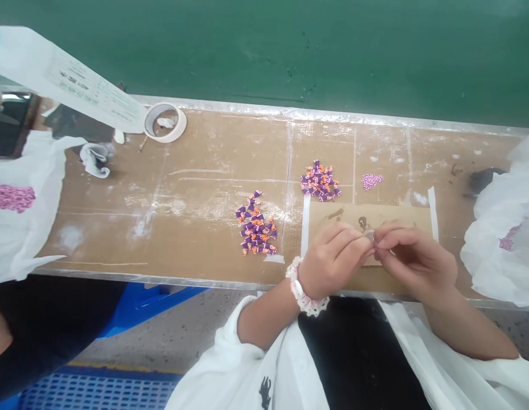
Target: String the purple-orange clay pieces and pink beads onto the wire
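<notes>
My left hand (pixel 336 256), with a pink and white scrunchie (pixel 303 289) around its wrist, is closed in a pinch. Its fingertips meet those of my right hand (pixel 418 262), also pinching, over a cardboard sheet (pixel 401 216) taped to the bench. Between them shows a small pale thing (pixel 368 234), too small to name. Just beyond the fingers a dark brown spot (pixel 362 221) marks the sheet. Two piles of tiny purple and orange figures lie near: one pile (pixel 320 181) at the sheet's far left corner, another pile (pixel 256 228) farther left. Small pink pieces (pixel 372 181) lie beyond the sheet.
A white plastic bag (pixel 499 228) with pink pieces sits at right, another white bag (pixel 42 228) at left. At the back left are a tape roll (pixel 181 128), a white labelled bottle (pixel 76 80) and a phone (pixel 12 125). A person's dark-clothed leg (pixel 54 330) is at lower left.
</notes>
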The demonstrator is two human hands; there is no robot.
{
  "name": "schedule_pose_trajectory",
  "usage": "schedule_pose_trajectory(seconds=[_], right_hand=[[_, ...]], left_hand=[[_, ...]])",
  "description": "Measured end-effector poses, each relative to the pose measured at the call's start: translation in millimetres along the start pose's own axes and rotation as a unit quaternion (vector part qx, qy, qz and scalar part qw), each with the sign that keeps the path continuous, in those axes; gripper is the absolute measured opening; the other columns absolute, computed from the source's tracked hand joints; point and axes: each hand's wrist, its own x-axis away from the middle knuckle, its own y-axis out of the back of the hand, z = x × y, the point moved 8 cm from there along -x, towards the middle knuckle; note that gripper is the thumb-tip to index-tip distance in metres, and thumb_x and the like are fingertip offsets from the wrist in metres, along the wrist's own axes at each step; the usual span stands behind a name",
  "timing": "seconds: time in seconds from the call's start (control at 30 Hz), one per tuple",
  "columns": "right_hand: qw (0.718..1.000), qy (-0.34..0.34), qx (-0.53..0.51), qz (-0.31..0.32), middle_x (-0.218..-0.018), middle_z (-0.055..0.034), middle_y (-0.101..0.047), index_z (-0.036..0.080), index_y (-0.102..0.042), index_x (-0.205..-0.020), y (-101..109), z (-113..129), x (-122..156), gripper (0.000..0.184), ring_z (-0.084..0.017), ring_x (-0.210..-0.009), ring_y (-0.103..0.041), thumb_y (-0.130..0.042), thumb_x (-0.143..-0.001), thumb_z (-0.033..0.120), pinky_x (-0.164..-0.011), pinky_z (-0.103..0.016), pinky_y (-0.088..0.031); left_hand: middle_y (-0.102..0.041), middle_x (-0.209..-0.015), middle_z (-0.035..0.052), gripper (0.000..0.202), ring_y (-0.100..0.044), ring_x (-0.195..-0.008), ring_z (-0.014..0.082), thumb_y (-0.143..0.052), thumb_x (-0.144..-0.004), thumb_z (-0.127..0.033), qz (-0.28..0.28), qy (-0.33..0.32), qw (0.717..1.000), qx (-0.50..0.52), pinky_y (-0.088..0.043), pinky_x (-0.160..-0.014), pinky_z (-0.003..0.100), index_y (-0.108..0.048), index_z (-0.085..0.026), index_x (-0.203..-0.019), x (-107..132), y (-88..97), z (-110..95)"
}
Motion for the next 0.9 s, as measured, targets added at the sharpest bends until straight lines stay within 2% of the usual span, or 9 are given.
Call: schedule_pose_trajectory(seconds=[0.07, 0.17, 0.3, 0.37, 0.5, 0.63, 0.73, 0.8, 0.9], right_hand=[[1.000, -0.020, -0.015, 0.001, -0.083, -0.0027, -0.064, 0.025, -0.059, -0.095, -1.4, -2.1, 0.2, 0.028, -0.015, -0.077, -0.063, -0.057, -0.081, 0.000, -0.064, -0.027, -0.053], [0.999, -0.039, -0.035, -0.006, -0.083, -0.0021, -0.063, 0.025, -0.058, -0.097, 0.5, -4.6, 2.8, 0.028, -0.015, -0.075, -0.063, -0.057, -0.082, 0.002, -0.063, -0.027, -0.053], [0.997, -0.074, 0.018, -0.030, -0.084, -0.0011, -0.063, 0.026, -0.055, -0.099, 18.7, -18.5, 10.8, 0.025, -0.014, -0.074, -0.062, -0.059, -0.083, 0.007, -0.062, -0.026, -0.052], [0.991, -0.085, 0.106, 0.013, -0.082, -0.0003, -0.062, 0.026, -0.054, -0.099, 22.8, -27.9, 14.4, 0.022, -0.013, -0.068, -0.060, -0.059, -0.084, 0.011, -0.059, -0.025, -0.050], [0.952, -0.057, 0.262, 0.150, -0.076, -0.0002, -0.061, 0.023, -0.052, -0.101, 11.5, -40.6, 19.5, 0.016, -0.013, -0.061, -0.058, -0.052, -0.087, 0.014, -0.056, -0.025, -0.047], [0.919, 0.027, 0.352, 0.178, -0.083, -0.0051, -0.065, 0.020, -0.049, -0.106, -1.4, -34.7, 17.7, 0.018, -0.016, -0.068, -0.061, -0.047, -0.091, 0.013, -0.060, -0.028, -0.047], [0.907, 0.059, 0.366, 0.200, -0.080, -0.0053, -0.064, 0.019, -0.049, -0.107, -8.2, -32.5, 17.9, 0.019, -0.017, -0.068, -0.060, -0.044, -0.091, 0.012, -0.059, -0.028, -0.045], [0.909, 0.057, 0.356, 0.209, -0.081, -0.0054, -0.064, 0.019, -0.050, -0.107, -7.3, -32.9, 18.8, 0.019, -0.017, -0.067, -0.060, -0.043, -0.091, 0.013, -0.058, -0.028, -0.044], [0.927, 0.013, 0.325, 0.188, -0.080, -0.0027, -0.063, 0.022, -0.051, -0.105, 3.3, -35.5, 17.9, 0.016, -0.015, -0.063, -0.059, -0.047, -0.090, 0.017, -0.057, -0.027, -0.044]], left_hand=[[-0.068, -0.079, 0.0044, 0.005, -0.060, -0.080, 0.0145, -0.058, -0.088, -0.012, -0.003, -0.012, 1.000, -0.015, -0.054, -0.075, 0.028, -0.057, -0.015, -0.091, 0.7, -0.7, -1.7], [-0.068, -0.078, 0.0035, 0.002, -0.061, -0.079, 0.0138, -0.057, -0.089, -0.014, -0.005, 0.007, 1.000, -0.007, -0.054, -0.075, 0.027, -0.057, -0.016, -0.090, 1.4, -1.1, 0.7], [-0.069, -0.079, 0.0037, 0.004, -0.062, -0.078, 0.0138, -0.058, -0.090, -0.022, 0.001, 0.059, 0.998, -0.011, -0.054, -0.077, 0.029, -0.059, -0.018, -0.089, 3.5, 6.9, 14.7], [-0.068, -0.080, 0.0033, 0.005, -0.062, -0.079, 0.0134, -0.056, -0.091, -0.021, -0.012, 0.093, 0.995, -0.032, -0.053, -0.077, 0.028, -0.060, -0.018, -0.090, 6.1, 19.3, 26.8], [-0.068, -0.080, 0.0034, 0.010, -0.062, -0.078, 0.0139, -0.052, -0.093, -0.020, -0.044, 0.158, 0.978, -0.130, -0.050, -0.074, 0.028, -0.061, -0.019, -0.087, 14.1, 50.2, 51.1], [-0.067, -0.078, 0.0034, 0.016, -0.060, -0.074, 0.0147, -0.050, -0.094, -0.025, -0.088, 0.200, 0.946, -0.239, -0.047, -0.072, 0.029, -0.062, -0.019, -0.084, 20.6, 84.4, 69.3], [-0.067, -0.080, 0.0046, 0.019, -0.057, -0.072, 0.0158, -0.048, -0.094, -0.028, -0.120, 0.258, 0.908, -0.306, -0.046, -0.071, 0.030, -0.063, -0.019, -0.087, 26.7, 116.8, 88.3], [-0.067, -0.086, 0.0068, 0.019, -0.058, -0.079, 0.0186, -0.047, -0.094, -0.028, -0.098, 0.308, 0.881, -0.347, -0.046, -0.073, 0.032, -0.064, -0.019, -0.091, 30.6, 134.7, 103.8], [-0.067, -0.101, 0.0099, 0.019, -0.059, -0.093, 0.0239, -0.049, -0.092, -0.026, 0.035, 0.383, 0.837, -0.389, -0.046, -0.085, 0.037, -0.064, -0.018, -0.099, 36.6, 142.3, 127.5]])
